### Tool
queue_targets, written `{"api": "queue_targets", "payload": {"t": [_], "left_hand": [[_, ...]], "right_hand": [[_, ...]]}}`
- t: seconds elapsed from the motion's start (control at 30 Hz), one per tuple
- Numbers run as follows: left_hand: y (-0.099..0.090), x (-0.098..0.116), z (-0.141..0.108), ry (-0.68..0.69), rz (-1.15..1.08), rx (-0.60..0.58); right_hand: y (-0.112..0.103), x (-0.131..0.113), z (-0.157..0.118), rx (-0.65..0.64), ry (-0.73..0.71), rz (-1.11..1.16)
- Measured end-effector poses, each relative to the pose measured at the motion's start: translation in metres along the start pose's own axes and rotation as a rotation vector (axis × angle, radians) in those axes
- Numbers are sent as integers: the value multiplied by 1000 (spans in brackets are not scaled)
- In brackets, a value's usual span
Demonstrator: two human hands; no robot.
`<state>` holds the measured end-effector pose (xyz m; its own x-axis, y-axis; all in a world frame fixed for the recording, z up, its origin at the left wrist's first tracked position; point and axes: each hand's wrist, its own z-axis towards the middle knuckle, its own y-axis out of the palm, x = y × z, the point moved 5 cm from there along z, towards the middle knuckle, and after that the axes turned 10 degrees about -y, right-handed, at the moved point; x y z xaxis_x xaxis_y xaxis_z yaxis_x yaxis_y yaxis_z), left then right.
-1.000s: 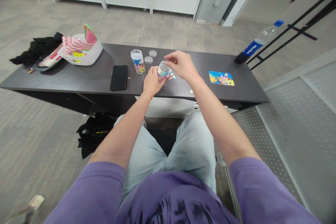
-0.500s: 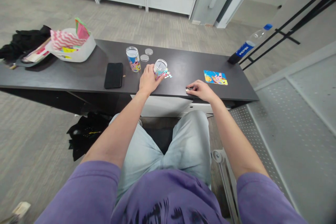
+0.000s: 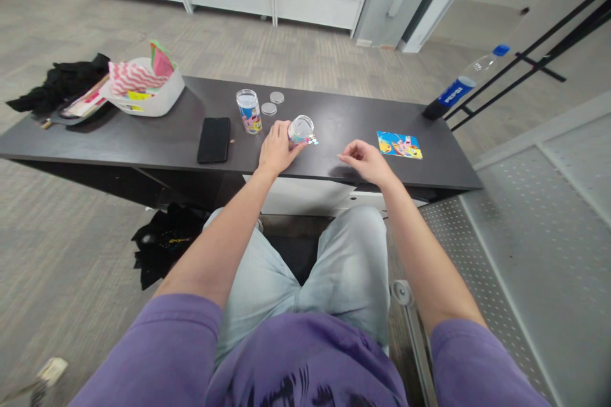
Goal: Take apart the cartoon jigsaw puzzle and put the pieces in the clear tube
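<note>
My left hand (image 3: 277,149) is wrapped round a clear cartoon-printed canister (image 3: 300,130), tilted, with its open rim facing up. A small pile of puzzle pieces (image 3: 312,139) lies on the dark table against its right side. My right hand (image 3: 363,160) hovers just above the table near the front edge, thumb and fingertips pinched together. Whatever sits in that pinch, if anything, is too small to make out. A second cartoon-printed canister (image 3: 249,116) stands upright to the left, beside two round lids (image 3: 269,108). Right of my right hand lies a cartoon picture card (image 3: 400,145).
A black phone (image 3: 214,140) lies left of the canisters. Farther left are a white basket (image 3: 165,90) with cloth and packets, and dark fabric (image 3: 67,82). A Pepsi bottle (image 3: 451,94) stands at the right back corner, near a black metal frame (image 3: 513,60).
My right hand has lifted slightly off the table, and the pieces seen at its fingertips no longer show. My left hand keeps hold of the canister. The whole view has shifted slightly.
</note>
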<state>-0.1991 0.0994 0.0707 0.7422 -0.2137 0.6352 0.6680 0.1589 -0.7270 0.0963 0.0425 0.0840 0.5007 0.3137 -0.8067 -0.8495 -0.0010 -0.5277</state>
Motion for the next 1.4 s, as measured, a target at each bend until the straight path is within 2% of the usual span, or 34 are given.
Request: {"api": "queue_targets", "payload": {"t": [0.13,0.2,0.3,0.4,0.47,0.57,0.67,0.83,0.97,1.4], "left_hand": [[-1,3,-1,11,6,-2],[-1,3,-1,10,4,0],[-1,1,-1,-6,-1,6],[1,-4,1,-39,-9,23],[2,-10,4,-72,-17,43],[2,-19,8,-136,-22,82],[1,-27,11,-183,-19,102],[1,-28,11,-191,-4,95],[1,-27,11,-209,7,91],[0,-26,13,-252,40,99]], "right_hand": [[14,-47,47,86,-140,55],[24,-69,71,81,-248,57],[32,-79,100,114,-332,30],[34,-58,115,140,-298,2],[36,-36,119,107,-278,-31],[45,-6,119,-27,-285,-77],[60,11,122,-180,-330,-130],[89,20,140,-357,-414,-214],[104,24,154,-433,-467,-266],[96,43,185,-431,-513,-307]]}}
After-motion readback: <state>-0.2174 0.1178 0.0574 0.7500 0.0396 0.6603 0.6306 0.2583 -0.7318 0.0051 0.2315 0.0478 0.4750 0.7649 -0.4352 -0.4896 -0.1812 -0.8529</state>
